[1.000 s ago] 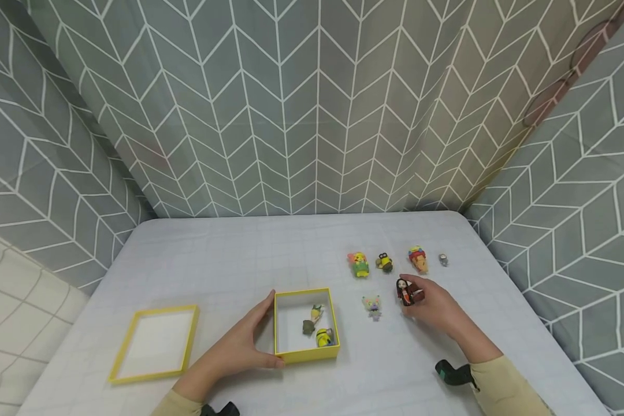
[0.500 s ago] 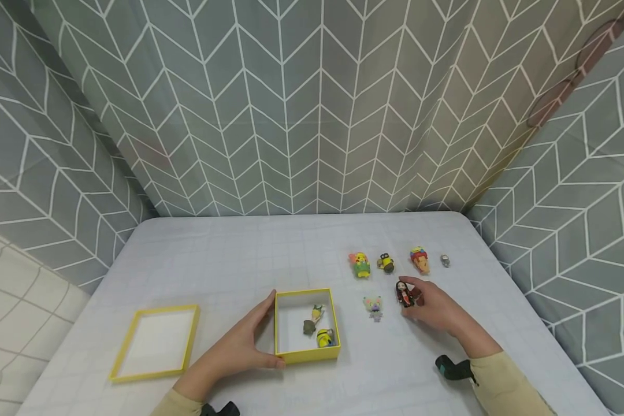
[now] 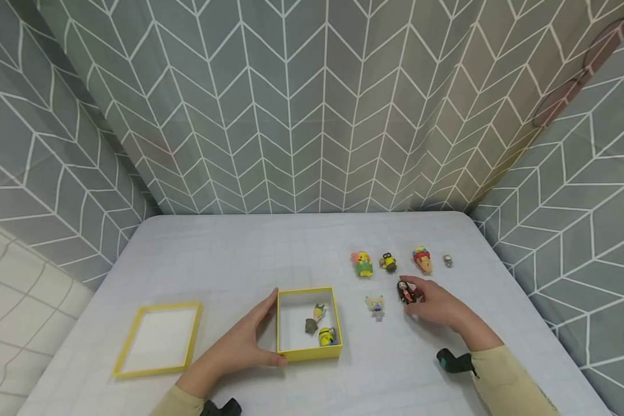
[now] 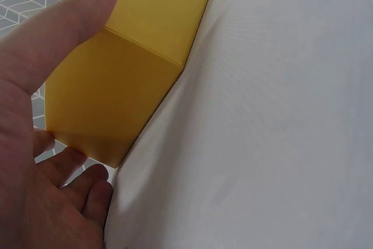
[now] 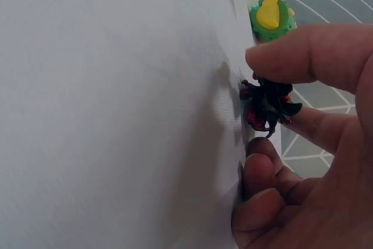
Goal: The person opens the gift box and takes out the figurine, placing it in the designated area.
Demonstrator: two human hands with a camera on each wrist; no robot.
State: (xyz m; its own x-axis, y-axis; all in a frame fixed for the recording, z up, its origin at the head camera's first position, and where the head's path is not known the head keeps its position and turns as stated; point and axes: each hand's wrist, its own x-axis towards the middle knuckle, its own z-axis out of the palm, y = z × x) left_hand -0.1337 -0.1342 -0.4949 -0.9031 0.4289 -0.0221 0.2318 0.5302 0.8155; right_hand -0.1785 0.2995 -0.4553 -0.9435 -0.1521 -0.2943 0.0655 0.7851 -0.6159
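My left hand (image 3: pixel 239 345) grips a yellow-rimmed open box (image 3: pixel 309 355) at its left side, thumb at the near corner and fingers at the far one. The left wrist view shows the box's yellow outer walls (image 4: pixel 111 94) between thumb and fingers. Inside lie a yellow minion figurine (image 3: pixel 326 336) and a small green-and-grey figure (image 3: pixel 311 326). My right hand (image 3: pixel 439 306) pinches a black-haired figurine (image 3: pixel 407 293) low at the table; its dark underside (image 5: pixel 268 106) shows in the right wrist view. A pale cat-like figurine (image 3: pixel 375 307) lies to its left.
Behind the right hand lie a yellow-green figurine (image 3: pixel 363 264), a second minion (image 3: pixel 388 263), a red-and-orange figurine (image 3: pixel 422 260) and a tiny grey one (image 3: pixel 448 260). A yellow-rimmed lid (image 3: pixel 158 339) lies at the left. Patterned curtains (image 3: pixel 312 115) stand around the table.
The black-haired figurine has tilted back and sits slightly lower, still between the right fingers. The left hand and box hold their places; the head view has shifted slightly.
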